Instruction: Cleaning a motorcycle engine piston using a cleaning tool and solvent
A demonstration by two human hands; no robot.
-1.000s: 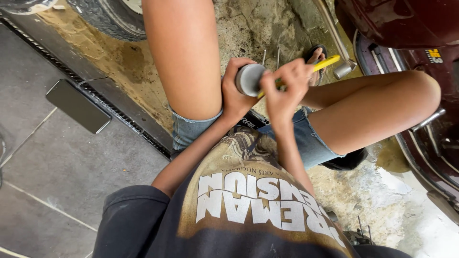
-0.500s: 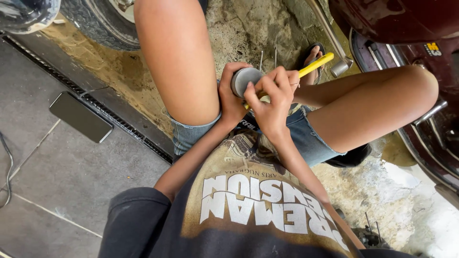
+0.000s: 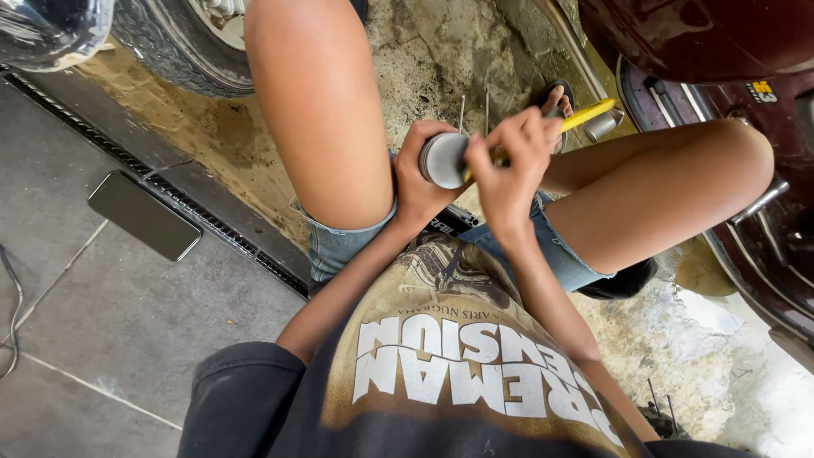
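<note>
Right now my left hand point(image 3: 417, 176) is wrapped tight round a grey cylinder point(image 3: 444, 159) w/ my right hand point(image 3: 510, 165) closed on a yellow tool point(image 3: 588, 114) vs its end.

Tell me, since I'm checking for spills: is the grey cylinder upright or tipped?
Tipped: the grey cylinder lies sideways in the left hand, round end toward the camera.

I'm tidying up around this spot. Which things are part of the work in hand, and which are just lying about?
In hand:
- grey metal cylinder, gripped by the left hand
- yellow-handled tool, held by the right hand against the cylinder's end

Lying about:
- phone on the tiled floor
- small metal cylinder on the ground
- cable at the left edge
</note>
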